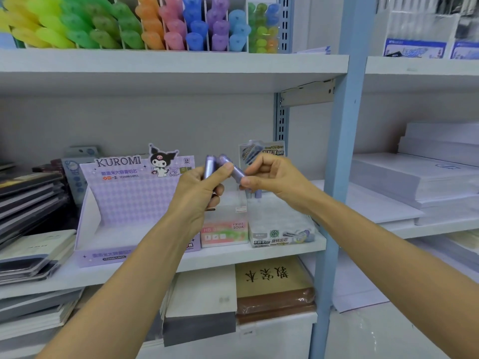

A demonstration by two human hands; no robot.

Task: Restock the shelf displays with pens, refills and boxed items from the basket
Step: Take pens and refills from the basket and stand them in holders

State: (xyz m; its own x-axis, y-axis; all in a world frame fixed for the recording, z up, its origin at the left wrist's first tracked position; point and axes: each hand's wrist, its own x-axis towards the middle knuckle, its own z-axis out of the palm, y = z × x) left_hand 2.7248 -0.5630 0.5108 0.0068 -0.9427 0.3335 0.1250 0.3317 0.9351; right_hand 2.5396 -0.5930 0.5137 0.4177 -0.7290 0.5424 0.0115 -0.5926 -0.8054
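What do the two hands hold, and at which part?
The left hand grips the upright tube by its lower part. The right hand pinches the tilted tube at its lower end.

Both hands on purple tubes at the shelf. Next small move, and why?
Probably: right hand draws the tilted tube clear of the left hand, which grips the upright tube, and lowers it into the white refill box below. That box pictures similar purple tubes, and another tube seems to stand in it already.
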